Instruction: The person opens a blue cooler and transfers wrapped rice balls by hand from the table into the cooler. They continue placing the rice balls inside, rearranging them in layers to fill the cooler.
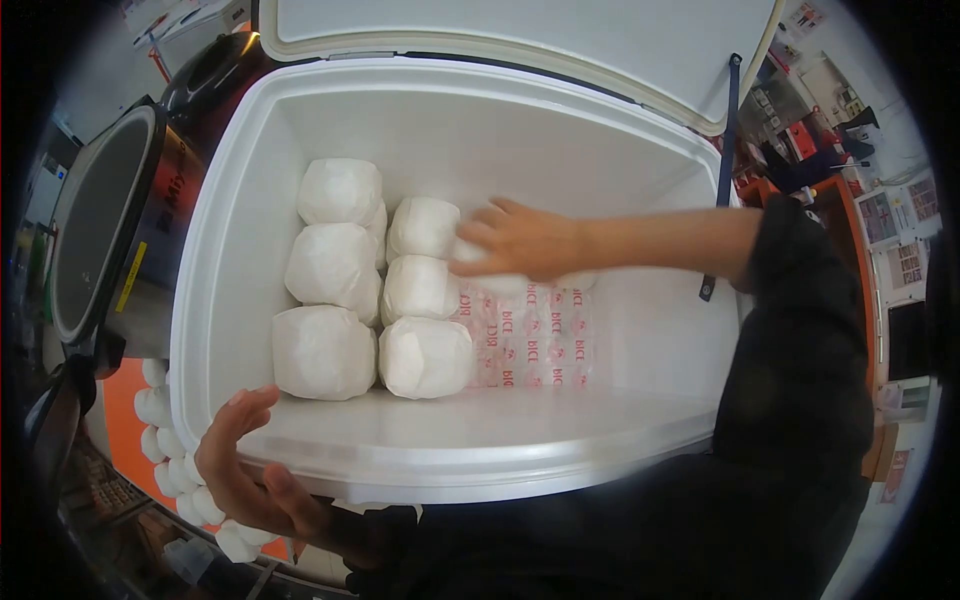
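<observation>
A large white cooler box (455, 440) stands before me with its lid up. Inside, on the left, sit several rounded bundles in white paper wrapping (325, 265), packed in rows. My right hand (525, 243), slightly blurred, is stretched over the bundles at the middle, its fingers apart; whether it touches the one beneath cannot be made out. Right of the front bundle (427, 357), clear plastic packs with red print (535, 345) lie on the cooler floor. At the front left corner my left hand (250, 470) hovers near the rim, fingers apart, holding nothing.
The raised lid (520, 45) has a dark strap (728, 170) on its right. More white bundles (180, 470) sit on an orange surface (125, 415) at the lower left. A dark cooker with an open lid (105, 220) stands left of the cooler.
</observation>
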Tool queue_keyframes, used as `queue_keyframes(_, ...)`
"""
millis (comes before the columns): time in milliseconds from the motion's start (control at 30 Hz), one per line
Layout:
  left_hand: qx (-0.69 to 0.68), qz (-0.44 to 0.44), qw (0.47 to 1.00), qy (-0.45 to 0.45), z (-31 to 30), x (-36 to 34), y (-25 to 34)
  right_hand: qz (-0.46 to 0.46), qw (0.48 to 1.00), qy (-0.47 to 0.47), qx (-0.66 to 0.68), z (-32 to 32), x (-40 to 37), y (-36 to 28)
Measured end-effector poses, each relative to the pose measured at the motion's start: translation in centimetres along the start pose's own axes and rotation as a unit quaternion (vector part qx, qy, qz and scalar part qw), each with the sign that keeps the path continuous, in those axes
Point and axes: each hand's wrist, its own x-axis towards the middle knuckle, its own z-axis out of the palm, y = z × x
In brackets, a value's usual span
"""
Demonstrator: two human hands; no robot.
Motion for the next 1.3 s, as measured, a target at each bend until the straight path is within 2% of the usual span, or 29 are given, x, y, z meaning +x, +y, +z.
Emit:
queue_keyframes(67,0.000,-0.013,1.000,0.014,0.3,0.1,0.6,-0.018,0.982,-0.185,0.030,1.4,-2.4,-2.4)
queue_keyframes(133,0.037,-0.051,0.996,0.058,0.8,0.3,1.7,-0.126,0.975,-0.182,-0.005,5.6,-4.5,-3.2)
queue_keyframes(167,0.036,-0.052,0.996,0.059,0.8,0.3,1.7,-0.126,0.975,-0.183,-0.006,7.9,-5.4,-3.3)
queue_keyframes(233,0.017,-0.059,0.996,0.063,0.8,0.2,1.5,-0.213,0.964,-0.159,0.031,11.2,-6.8,-3.4)
queue_keyframes(267,0.019,-0.060,0.996,0.064,0.8,0.2,1.3,-0.216,0.963,-0.158,0.031,11.3,-7.4,-3.3)
queue_keyframes(333,0.013,-0.056,0.997,0.051,0.6,-0.1,0.9,-0.199,0.939,-0.239,0.146,11.6,-8.3,-3.7)
queue_keyframes(367,0.016,-0.058,0.997,0.052,0.6,-0.2,0.8,-0.165,0.916,-0.319,0.179,10.9,-8.0,-3.9)
queue_keyframes(500,0.013,-0.043,0.998,0.047,0.4,-0.2,0.5,-0.170,0.917,-0.322,0.160,10.8,-6.6,-3.4)
queue_keyframes(567,0.014,-0.039,0.998,0.042,0.3,-0.2,0.6,-0.128,0.844,-0.403,0.331,10.9,-5.6,-2.3)
queue_keyframes(600,0.015,-0.041,0.998,0.044,0.3,-0.2,0.6,-0.125,0.844,-0.404,0.330,10.5,-6.0,-2.5)
queue_keyframes(667,0.012,-0.042,0.998,0.043,0.4,-0.2,0.6,-0.040,0.935,-0.270,0.227,9.7,-6.9,-3.4)
queue_keyframes(700,0.012,-0.044,0.998,0.047,0.4,-0.2,0.6,-0.037,0.933,-0.272,0.231,9.5,-6.8,-3.6)
queue_keyframes(767,0.009,-0.050,0.998,0.049,0.7,-0.3,1.0,0.060,0.861,-0.444,0.240,9.7,-6.1,-3.8)
queue_keyframes(800,0.013,-0.058,0.997,0.059,0.9,-0.1,1.5,0.061,0.860,-0.446,0.243,10.1,-6.2,-3.8)
queue_keyframes(867,0.017,-0.065,0.995,0.068,1.0,-0.1,1.7,0.083,0.825,-0.449,0.333,11.1,-6.2,-3.7)
queue_keyframes(900,0.028,-0.065,0.996,0.059,0.9,-0.2,1.6,0.083,0.825,-0.449,0.333,11.5,-6.4,-4.1)
queue_keyframes(967,0.042,-0.064,0.996,0.053,0.6,-0.3,1.4,0.108,0.880,-0.431,0.168,12.0,-6.6,-5.6)
queue_keyframes(1000,0.047,-0.058,0.996,0.047,0.6,-0.4,1.2,0.106,0.881,-0.429,0.166,10.7,-6.3,-5.8)
queue_keyframes(1067,0.054,-0.051,0.996,0.041,0.5,-0.3,1.1,-0.125,0.942,-0.263,0.169,8.1,-6.2,-6.1)
queue_keyframes(1100,0.049,-0.050,0.997,0.042,0.5,-0.3,1.2,-0.213,0.927,-0.255,0.173,8.9,-6.5,-6.3)
queue_keyframes(1133,0.043,-0.048,0.997,0.043,0.5,-0.3,1.2,-0.213,0.928,-0.254,0.172,10.1,-7.0,-6.8)
queue_keyframes(1200,0.044,-0.042,0.997,0.041,0.5,-0.2,1.1,-0.153,0.960,-0.218,0.086,11.0,-7.3,-7.3)
queue_keyframes(1233,0.046,-0.038,0.998,0.036,0.4,-0.3,1.1,-0.127,0.953,-0.271,0.047,11.5,-7.4,-6.9)
queue_keyframes(1267,0.046,-0.037,0.998,0.034,0.4,-0.3,1.1,-0.127,0.953,-0.271,0.049,10.3,-6.5,-6.1)
queue_keyframes(1300,0.041,-0.041,0.997,0.041,0.5,-0.4,1.1,-0.040,0.916,-0.358,0.174,8.6,-5.3,-4.9)
